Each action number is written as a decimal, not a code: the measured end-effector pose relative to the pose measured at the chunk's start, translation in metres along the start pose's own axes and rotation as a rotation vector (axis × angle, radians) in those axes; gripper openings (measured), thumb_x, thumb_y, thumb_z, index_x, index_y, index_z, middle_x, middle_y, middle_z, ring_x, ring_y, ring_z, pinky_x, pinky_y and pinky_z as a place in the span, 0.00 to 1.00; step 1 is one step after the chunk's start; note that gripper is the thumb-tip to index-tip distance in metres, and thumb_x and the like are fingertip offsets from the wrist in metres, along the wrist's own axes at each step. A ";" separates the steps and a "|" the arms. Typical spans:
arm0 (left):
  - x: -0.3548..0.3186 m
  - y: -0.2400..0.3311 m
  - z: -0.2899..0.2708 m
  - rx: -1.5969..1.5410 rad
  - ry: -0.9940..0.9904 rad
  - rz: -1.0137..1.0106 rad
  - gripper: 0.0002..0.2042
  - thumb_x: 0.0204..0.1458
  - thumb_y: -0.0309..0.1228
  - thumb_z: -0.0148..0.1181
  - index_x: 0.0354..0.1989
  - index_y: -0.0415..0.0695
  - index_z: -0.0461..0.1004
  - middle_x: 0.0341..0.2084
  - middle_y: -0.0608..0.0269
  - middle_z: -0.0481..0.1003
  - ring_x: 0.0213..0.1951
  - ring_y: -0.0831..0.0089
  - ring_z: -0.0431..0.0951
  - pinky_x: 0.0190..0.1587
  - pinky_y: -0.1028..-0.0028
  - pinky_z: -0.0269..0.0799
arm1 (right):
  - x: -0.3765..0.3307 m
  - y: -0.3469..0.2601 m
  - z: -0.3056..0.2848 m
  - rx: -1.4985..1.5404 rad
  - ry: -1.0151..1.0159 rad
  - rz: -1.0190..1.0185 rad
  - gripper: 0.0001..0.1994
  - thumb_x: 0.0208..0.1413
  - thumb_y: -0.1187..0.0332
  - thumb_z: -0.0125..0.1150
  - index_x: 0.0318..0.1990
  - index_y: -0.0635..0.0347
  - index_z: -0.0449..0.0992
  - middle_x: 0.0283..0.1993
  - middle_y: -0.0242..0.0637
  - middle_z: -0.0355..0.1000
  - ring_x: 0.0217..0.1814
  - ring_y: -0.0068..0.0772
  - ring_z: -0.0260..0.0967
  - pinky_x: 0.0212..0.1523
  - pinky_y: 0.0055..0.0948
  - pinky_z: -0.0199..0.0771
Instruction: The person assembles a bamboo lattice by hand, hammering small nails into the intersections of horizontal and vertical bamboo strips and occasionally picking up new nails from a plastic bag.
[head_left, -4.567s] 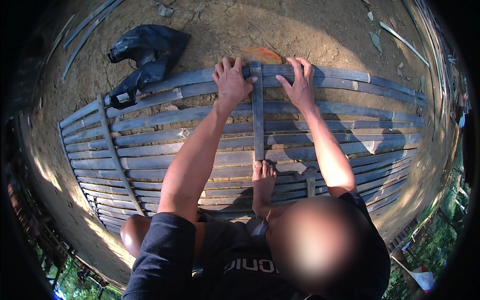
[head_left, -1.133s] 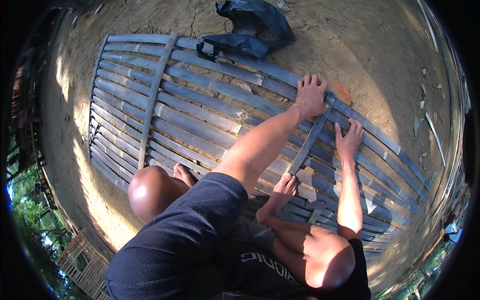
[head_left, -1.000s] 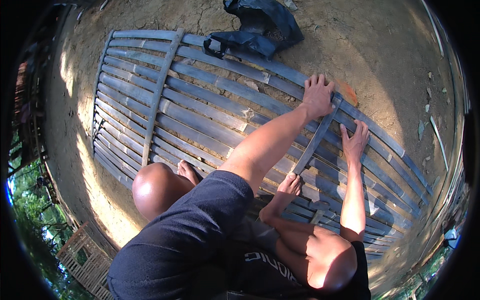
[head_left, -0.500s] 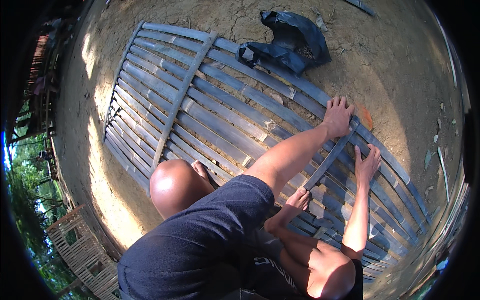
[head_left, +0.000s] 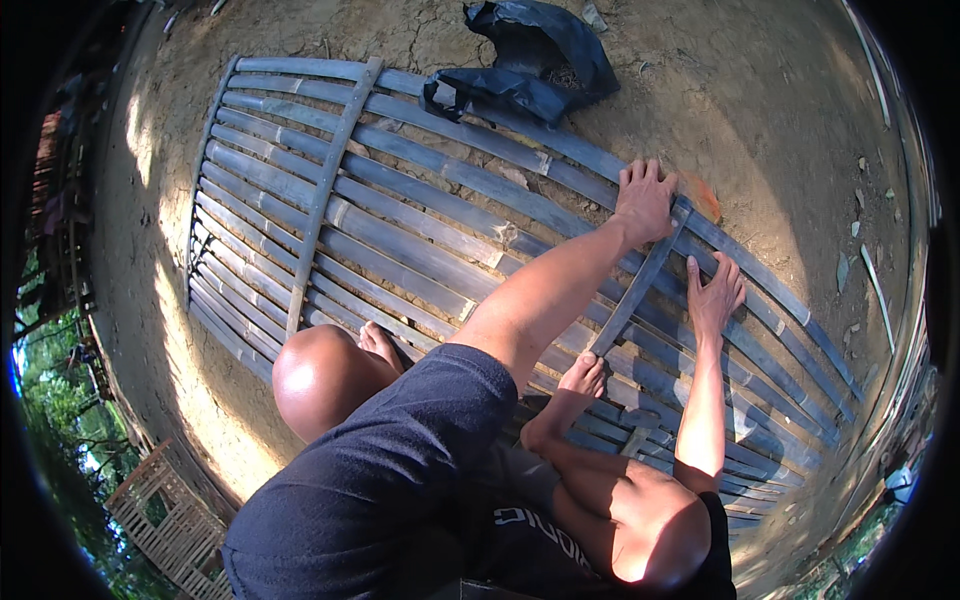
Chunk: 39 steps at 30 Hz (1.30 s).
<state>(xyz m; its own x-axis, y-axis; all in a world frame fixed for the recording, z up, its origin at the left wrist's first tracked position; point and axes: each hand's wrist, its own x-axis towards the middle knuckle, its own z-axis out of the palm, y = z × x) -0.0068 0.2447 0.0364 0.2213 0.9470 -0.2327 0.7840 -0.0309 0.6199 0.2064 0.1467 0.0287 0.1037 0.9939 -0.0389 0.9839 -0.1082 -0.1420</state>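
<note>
Nearest, a dark sleeve (head_left: 400,440) covered the left upper arm, with the left knee (head_left: 325,385) and right knee (head_left: 650,525) bent below the forearms. The bare right foot (head_left: 582,377) was set on the slats at the near end of a flat crosspiece (head_left: 638,285); the left foot (head_left: 378,345) showed beyond the left knee. Under both hands, the grey-brown bamboo panel (head_left: 400,250) lay across the bare earth (head_left: 760,150), its long slats running side by side with narrow gaps. A second crosspiece (head_left: 325,190) spanned it toward the left end.

The right hand (head_left: 715,300) touched the slats to the right of the first crosspiece, its grip spread, thumb well apart from the fingers. Farther out, the left hand (head_left: 645,203) lay palm down over the outer slats, just left of that crosspiece's far end; its fingers were fanned, but whether its grip pinched anything could not be told, the thumb being hidden.

Beyond the left hand, an orange-brown piece (head_left: 706,200) sat on the earth, and a crumpled black plastic bag (head_left: 590,75) overlapped the panel's far edge.
</note>
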 end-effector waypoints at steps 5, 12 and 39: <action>-0.001 0.000 0.000 -0.006 0.012 0.000 0.29 0.42 0.41 0.77 0.53 0.47 0.72 0.54 0.50 0.65 0.62 0.50 0.61 0.64 0.52 0.54 | 0.003 -0.005 -0.007 0.014 -0.051 0.047 0.33 0.60 0.37 0.60 0.61 0.54 0.70 0.63 0.39 0.66 0.69 0.45 0.60 0.68 0.60 0.48; 0.000 0.004 0.000 0.036 0.037 0.010 0.31 0.42 0.41 0.78 0.55 0.48 0.71 0.55 0.51 0.65 0.62 0.50 0.61 0.63 0.52 0.54 | 0.004 0.000 -0.003 0.037 -0.043 0.049 0.33 0.56 0.38 0.65 0.57 0.54 0.71 0.60 0.39 0.66 0.66 0.48 0.61 0.68 0.61 0.48; 0.002 0.004 0.000 0.041 0.004 -0.015 0.33 0.40 0.40 0.78 0.56 0.47 0.70 0.55 0.50 0.65 0.62 0.50 0.61 0.63 0.52 0.55 | -0.008 0.009 0.017 0.066 0.066 0.039 0.34 0.55 0.36 0.63 0.56 0.55 0.70 0.58 0.39 0.66 0.66 0.50 0.59 0.68 0.59 0.48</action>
<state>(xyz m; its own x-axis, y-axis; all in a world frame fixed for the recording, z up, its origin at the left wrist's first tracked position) -0.0035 0.2470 0.0382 0.2073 0.9487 -0.2387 0.8101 -0.0297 0.5855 0.2119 0.1372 0.0108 0.1531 0.9880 0.0191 0.9674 -0.1459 -0.2068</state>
